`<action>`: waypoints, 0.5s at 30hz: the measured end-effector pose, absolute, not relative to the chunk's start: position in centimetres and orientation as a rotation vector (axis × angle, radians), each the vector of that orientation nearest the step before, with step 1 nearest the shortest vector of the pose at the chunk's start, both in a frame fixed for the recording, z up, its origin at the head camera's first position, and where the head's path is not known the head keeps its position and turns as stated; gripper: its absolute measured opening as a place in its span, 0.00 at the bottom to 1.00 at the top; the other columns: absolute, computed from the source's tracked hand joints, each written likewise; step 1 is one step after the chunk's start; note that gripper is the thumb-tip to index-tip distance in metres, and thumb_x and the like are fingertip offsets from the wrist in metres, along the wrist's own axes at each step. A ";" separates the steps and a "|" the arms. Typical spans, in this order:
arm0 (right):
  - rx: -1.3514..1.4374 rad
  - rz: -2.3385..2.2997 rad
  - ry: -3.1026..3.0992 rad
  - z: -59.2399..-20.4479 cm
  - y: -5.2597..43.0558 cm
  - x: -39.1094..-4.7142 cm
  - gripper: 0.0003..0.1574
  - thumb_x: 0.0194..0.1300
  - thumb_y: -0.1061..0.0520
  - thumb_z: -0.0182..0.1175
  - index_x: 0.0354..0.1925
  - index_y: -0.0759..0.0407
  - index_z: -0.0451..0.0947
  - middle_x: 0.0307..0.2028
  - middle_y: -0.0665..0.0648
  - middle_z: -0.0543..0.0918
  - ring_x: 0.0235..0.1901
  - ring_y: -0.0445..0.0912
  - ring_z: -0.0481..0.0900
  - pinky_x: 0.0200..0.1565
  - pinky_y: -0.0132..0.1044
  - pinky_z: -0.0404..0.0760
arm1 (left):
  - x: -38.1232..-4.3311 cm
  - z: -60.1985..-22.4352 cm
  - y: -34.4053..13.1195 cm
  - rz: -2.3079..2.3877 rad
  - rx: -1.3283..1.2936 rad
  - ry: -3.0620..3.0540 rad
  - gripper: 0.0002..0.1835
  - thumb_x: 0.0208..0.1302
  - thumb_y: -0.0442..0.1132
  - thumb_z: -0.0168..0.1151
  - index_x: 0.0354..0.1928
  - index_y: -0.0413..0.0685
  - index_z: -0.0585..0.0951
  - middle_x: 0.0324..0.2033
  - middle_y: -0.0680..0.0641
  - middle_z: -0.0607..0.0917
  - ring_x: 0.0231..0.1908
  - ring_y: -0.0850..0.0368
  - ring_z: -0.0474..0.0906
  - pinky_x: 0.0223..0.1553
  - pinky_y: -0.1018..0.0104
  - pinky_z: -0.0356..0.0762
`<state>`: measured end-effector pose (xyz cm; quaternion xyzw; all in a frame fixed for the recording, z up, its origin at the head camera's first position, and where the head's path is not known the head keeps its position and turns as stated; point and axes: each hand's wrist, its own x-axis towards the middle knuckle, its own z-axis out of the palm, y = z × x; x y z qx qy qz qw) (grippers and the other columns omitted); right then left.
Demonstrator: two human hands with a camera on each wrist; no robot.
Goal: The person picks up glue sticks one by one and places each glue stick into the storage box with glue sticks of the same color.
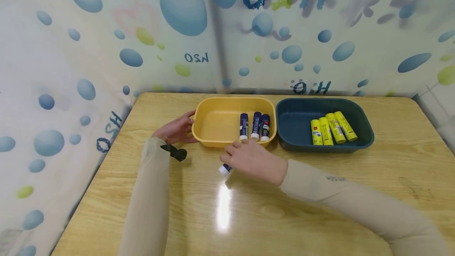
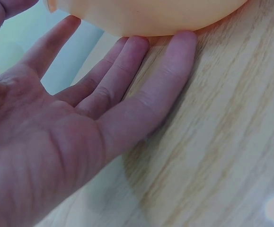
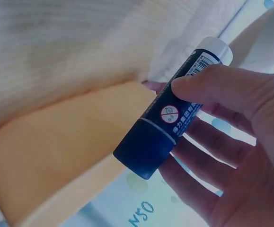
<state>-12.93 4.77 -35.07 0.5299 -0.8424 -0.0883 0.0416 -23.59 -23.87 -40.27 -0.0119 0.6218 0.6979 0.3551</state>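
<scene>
A navy glue stick with a white end (image 3: pixel 161 124) is pinched between the thumb and fingers of my right hand (image 1: pixel 254 161). In the head view this hand is just in front of the yellow bin (image 1: pixel 218 123), hiding most of the stick. Against the bin's left side, the fingertips of my left hand (image 1: pixel 177 129) touch the outer wall, fingers extended, as the left wrist view shows. Three navy glue sticks (image 1: pixel 256 125) lie inside the bin at its right end, white ends towards me.
Right beside the yellow bin stands a dark blue bin (image 1: pixel 295 125) with several yellow glue sticks (image 1: pixel 335 128) in its right half. Both rest near the back of the wooden table (image 1: pixel 199 208). Behind it is a wall covering (image 1: pixel 241 46) printed with blue drops.
</scene>
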 end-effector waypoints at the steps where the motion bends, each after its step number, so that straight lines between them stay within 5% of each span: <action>1: 1.618 -0.289 -2.573 -34.8 4.9 -13.0 0.12 0.67 0.60 0.60 0.48 0.51 0.76 0.41 0.52 0.79 0.39 0.46 0.77 0.38 0.36 0.80 | -23.6 -40.3 -23.9 1.804 -0.028 1.604 0.35 0.74 0.37 0.41 0.77 0.60 0.41 0.71 0.39 0.54 0.66 0.44 0.57 0.60 0.40 0.64; 15: 1.579 -0.366 -2.614 -32.1 5.9 -14.8 0.17 0.63 0.60 0.65 0.49 0.54 0.75 0.44 0.55 0.79 0.43 0.49 0.78 0.48 0.40 0.79 | -23.5 -40.3 -23.9 1.793 -0.005 1.617 0.36 0.74 0.37 0.41 0.77 0.60 0.41 0.71 0.38 0.54 0.65 0.44 0.58 0.60 0.41 0.64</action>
